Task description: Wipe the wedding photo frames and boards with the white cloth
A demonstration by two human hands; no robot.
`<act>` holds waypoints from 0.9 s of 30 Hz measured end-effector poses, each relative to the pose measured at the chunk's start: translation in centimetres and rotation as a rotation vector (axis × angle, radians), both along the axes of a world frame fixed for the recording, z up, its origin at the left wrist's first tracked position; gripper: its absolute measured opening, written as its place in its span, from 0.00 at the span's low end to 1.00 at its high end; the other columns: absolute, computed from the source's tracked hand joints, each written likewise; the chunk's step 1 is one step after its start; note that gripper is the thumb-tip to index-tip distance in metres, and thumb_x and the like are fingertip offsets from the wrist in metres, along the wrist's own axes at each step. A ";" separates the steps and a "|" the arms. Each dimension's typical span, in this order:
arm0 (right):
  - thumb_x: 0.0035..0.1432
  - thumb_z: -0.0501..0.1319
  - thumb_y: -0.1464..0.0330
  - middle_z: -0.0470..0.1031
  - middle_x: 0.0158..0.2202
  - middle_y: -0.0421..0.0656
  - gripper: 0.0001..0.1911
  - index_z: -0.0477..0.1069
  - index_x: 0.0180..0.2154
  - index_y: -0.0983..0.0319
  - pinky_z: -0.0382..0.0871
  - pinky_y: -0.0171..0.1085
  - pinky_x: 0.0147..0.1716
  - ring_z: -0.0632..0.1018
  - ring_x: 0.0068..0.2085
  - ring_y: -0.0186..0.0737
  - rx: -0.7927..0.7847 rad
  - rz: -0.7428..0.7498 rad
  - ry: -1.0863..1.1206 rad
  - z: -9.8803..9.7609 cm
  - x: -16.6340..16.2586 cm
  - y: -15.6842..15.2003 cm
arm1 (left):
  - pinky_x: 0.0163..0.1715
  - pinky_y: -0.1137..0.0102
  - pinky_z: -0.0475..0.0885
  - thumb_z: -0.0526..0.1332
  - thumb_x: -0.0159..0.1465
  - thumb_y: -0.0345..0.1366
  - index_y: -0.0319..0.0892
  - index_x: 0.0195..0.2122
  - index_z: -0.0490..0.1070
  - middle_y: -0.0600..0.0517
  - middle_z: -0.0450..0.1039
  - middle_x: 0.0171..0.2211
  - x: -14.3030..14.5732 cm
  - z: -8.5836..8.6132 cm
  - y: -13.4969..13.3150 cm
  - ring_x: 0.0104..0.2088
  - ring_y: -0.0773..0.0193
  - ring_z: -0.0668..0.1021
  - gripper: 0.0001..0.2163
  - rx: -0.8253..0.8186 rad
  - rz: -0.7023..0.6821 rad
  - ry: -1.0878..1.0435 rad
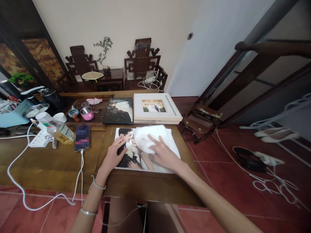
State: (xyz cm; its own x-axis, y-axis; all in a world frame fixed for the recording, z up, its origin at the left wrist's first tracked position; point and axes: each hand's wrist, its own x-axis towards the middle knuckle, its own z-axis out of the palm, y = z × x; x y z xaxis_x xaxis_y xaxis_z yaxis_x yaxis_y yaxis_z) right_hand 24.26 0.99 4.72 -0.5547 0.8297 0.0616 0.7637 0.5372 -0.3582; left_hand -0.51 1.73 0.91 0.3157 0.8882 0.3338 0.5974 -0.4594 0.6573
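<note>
A large printed photo panel (127,161) lies flat on the wooden table (60,161) right in front of me. My left hand (114,155) rests flat on the panel's left part, fingers spread, holding it down. My right hand (162,153) presses a white cloth (148,137) onto the panel's upper right area, fingers stretched over the cloth.
Behind the panel lie a dark photo print (119,110) and a white framed photo (155,108). To the left are a phone (82,137) on a white cable, a bottle (60,132), a power strip (40,138), a pink pot (86,113). Cables and shoes litter the red floor (255,161) at right.
</note>
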 end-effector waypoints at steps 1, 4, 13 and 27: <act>0.42 0.49 0.82 0.59 0.61 0.54 0.22 0.74 0.37 0.66 0.39 0.62 0.60 0.48 0.65 0.52 -0.006 0.020 0.002 -0.1 0.1 -1.6 | 0.61 0.56 0.58 0.57 0.63 0.39 0.43 0.55 0.66 0.46 0.61 0.60 0.0 0.0 0.0 0.62 0.57 0.62 0.19 -0.002 -0.003 0.001; 0.37 0.49 0.83 0.57 0.62 0.48 0.21 0.74 0.31 0.64 0.37 0.64 0.60 0.45 0.66 0.51 -0.007 0.069 0.020 -0.5 0.4 -6.7 | 0.61 0.57 0.58 0.56 0.63 0.39 0.43 0.55 0.66 0.46 0.61 0.60 0.1 -0.1 0.0 0.62 0.57 0.62 0.19 -0.005 -0.004 0.002; 0.32 0.50 0.83 0.56 0.63 0.42 0.19 0.73 0.24 0.62 0.36 0.66 0.60 0.46 0.66 0.54 -0.013 0.148 0.037 -0.3 -0.3 -12.5 | 0.61 0.56 0.57 0.55 0.64 0.39 0.42 0.57 0.64 0.45 0.58 0.62 0.0 0.1 -0.1 0.63 0.57 0.60 0.20 -0.015 -0.037 0.032; 0.44 0.48 0.82 0.73 0.50 0.56 0.20 0.73 0.36 0.67 0.49 0.58 0.57 0.58 0.62 0.53 0.018 -0.059 0.049 -0.4 1.5 5.2 | 0.61 0.56 0.58 0.56 0.64 0.38 0.45 0.56 0.65 0.47 0.59 0.61 0.0 0.1 -0.1 0.62 0.57 0.61 0.19 -0.008 -0.041 0.007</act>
State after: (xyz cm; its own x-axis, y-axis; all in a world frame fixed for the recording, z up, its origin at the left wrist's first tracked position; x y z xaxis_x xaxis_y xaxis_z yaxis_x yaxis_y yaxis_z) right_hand 25.71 6.17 4.33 -0.5011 0.8593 0.1025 0.7757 0.4986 -0.3869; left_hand -0.52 1.66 1.00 0.3544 0.8771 0.3242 0.5826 -0.4783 0.6571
